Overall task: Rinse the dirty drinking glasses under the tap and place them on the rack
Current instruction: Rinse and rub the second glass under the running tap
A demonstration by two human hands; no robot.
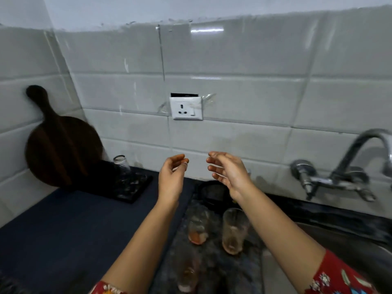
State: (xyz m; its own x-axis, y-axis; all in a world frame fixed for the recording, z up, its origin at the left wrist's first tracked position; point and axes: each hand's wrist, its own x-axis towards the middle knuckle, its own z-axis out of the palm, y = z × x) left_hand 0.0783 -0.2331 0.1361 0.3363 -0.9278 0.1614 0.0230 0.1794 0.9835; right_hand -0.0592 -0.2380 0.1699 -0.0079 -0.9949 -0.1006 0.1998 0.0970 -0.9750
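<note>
Three dirty drinking glasses stand upright on a grey mat (pixel 214 270) at the table edge beside the sink (pixel 350 247): glass one (pixel 197 225), orange residue pooled at its base; glass two (pixel 234 230), at 3 o'clock of glass one and just beside it, taller, with brownish film low down; glass three (pixel 186 270), at 6 o'clock of glass one, blurred, reddish dregs at the bottom. One clear glass (pixel 124 168) sits inverted on the dark rack (pixel 127 187), at 10 o'clock of the group, apart from it. Tap (pixel 347 166), wall-mounted, at 2 o'clock over the sink; no water visible running. Left hand (pixel 171 177) and right hand (pixel 229 172) are raised above the glasses, both empty, fingers (pixel 214 160) loosely curled and spread apart, touching nothing. Handling, as judged: thin-walled tumblers, light, rigid, breakable; smooth sides probably slick once wet or greasy. Best hold is likely a full wrap around the mid-body, thumb opposite the other fingers, clear of the rim; lift straight up so neighbours are not knocked. Glass two lies nearest the sink and looks the easiest first pick for the right hand. A round wooden board (pixel 61 149) leans on the tiled wall at 9 o'clock, clear of the work.
</note>
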